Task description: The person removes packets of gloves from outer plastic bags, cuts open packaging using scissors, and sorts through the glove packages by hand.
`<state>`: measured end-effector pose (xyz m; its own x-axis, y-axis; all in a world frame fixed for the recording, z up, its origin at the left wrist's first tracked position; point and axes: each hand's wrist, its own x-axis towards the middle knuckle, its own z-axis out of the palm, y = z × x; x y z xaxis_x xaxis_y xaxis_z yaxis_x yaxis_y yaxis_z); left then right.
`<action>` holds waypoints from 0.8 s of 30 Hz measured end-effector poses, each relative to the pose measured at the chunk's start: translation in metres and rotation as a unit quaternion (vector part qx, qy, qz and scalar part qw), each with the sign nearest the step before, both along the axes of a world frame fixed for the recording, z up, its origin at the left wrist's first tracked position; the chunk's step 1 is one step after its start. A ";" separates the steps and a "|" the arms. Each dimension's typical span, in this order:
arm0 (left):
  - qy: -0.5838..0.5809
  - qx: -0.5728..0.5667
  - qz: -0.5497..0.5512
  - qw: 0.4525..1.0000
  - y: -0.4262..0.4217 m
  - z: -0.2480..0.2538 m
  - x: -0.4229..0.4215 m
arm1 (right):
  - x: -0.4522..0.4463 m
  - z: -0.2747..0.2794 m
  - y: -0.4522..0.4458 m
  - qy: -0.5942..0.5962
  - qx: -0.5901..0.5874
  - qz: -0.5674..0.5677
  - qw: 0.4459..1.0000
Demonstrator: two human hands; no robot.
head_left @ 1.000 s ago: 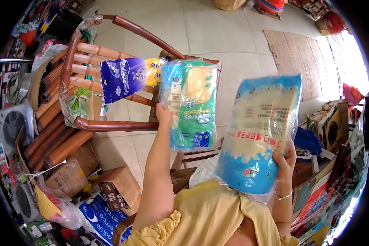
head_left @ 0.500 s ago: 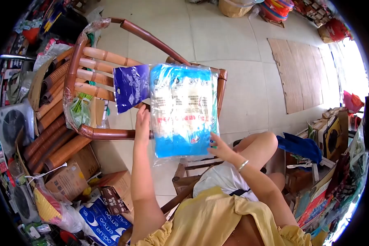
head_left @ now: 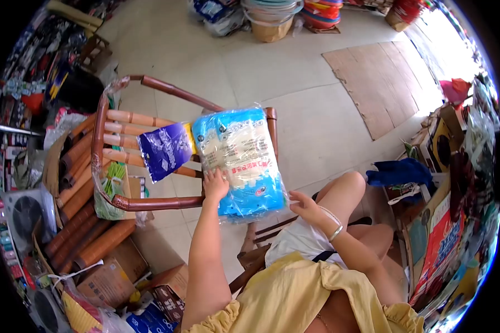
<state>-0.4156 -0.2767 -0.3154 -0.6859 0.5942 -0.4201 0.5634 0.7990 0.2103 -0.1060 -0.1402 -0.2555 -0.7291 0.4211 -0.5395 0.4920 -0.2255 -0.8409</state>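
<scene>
A blue-and-white package in clear plastic wrap (head_left: 241, 161), printed with small dark and red lettering, rests slightly turned on a brown bamboo chair (head_left: 161, 204). My left hand (head_left: 215, 185) lies on the package's left side with its fingers spread flat. At the lower right corner, my right hand (head_left: 306, 208) has its fingers bent together on the edge of the wrap. A purple packet with white print and a yellow edge (head_left: 165, 151) lies to the left on the chair's slats, partly under the package.
Brown rolls of sheet material (head_left: 89, 236) and a cardboard box (head_left: 108, 283) are on the left. A flat cardboard sheet (head_left: 375, 86) covers part of the tiled floor. Stacked basins (head_left: 320, 14) stand at the back. A blue cloth (head_left: 400, 172) hangs among goods on the right.
My left hand has moved from beside the package onto its left side. The package now lies more tilted, and a yellow edge shows on the purple packet. The view has shifted.
</scene>
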 end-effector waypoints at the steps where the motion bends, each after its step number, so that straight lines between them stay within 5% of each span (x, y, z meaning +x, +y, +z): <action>1: -0.036 0.001 0.014 0.999 0.001 0.002 -0.002 | 0.011 0.002 -0.007 0.015 0.003 -0.015 1.000; 8: 0.050 0.077 -0.021 0.996 -0.010 0.025 0.007 | 0.075 0.042 -0.023 0.102 0.031 -0.127 0.986; 10: 0.083 0.289 0.029 0.953 -0.015 0.022 -0.004 | 0.089 0.046 -0.026 0.124 0.060 -0.125 0.982; 13: 0.180 0.445 0.289 0.829 -0.017 0.022 -0.048 | 0.122 0.046 -0.030 0.121 -0.005 -0.208 0.971; 15: -0.038 0.537 0.537 0.649 -0.002 0.065 -0.058 | 0.140 0.042 -0.031 0.132 -0.042 -0.313 0.940; 17: -0.350 0.573 0.598 0.437 -0.019 0.030 -0.114 | 0.150 0.048 -0.030 0.119 -0.054 -0.326 0.936; 19: -0.301 0.453 0.696 0.468 -0.012 0.033 -0.125 | 0.155 0.047 -0.030 0.105 -0.063 -0.345 0.931; 23: -0.277 0.466 0.721 0.432 -0.012 0.045 -0.133 | 0.154 0.045 -0.031 0.107 -0.070 -0.366 0.922; 24: -0.263 0.504 0.680 0.462 -0.011 0.049 -0.133 | 0.152 0.046 -0.030 0.099 -0.066 -0.366 0.923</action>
<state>-0.5490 -0.2876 -0.2661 -0.6740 -0.1620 -0.7207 -0.6567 -0.3153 0.6851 0.0458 -0.1704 -0.2098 -0.3648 0.7802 -0.5081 0.0058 -0.5438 -0.8392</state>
